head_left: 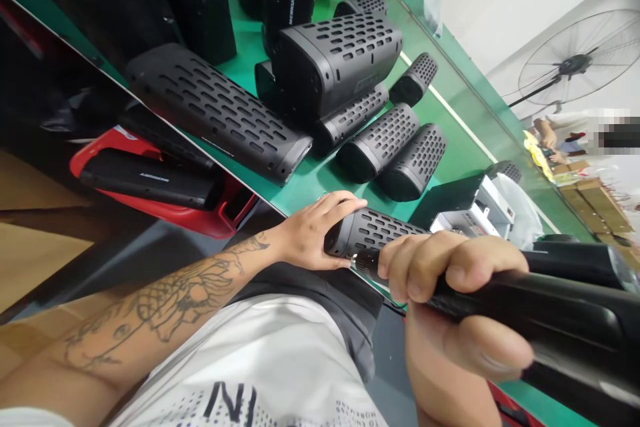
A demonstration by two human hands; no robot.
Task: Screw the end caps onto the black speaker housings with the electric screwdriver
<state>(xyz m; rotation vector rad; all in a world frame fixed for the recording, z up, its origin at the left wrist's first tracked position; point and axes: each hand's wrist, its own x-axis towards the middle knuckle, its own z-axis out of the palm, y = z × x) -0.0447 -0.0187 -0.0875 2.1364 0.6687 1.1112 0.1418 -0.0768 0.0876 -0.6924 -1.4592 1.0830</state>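
Left hand clasped the near end of a perforated black shell lying at the table edge. Right hand was clenched round a black driver, its tip at the shell's end. The fastening appeared to be under way; which of the like shells were finished could not be told. Green table; red bin below; fan beyond.

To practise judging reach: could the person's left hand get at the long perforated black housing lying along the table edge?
Probably yes. The left hand holds a small housing, and only bare green table lies between it and the long housing; it would have to let go first.
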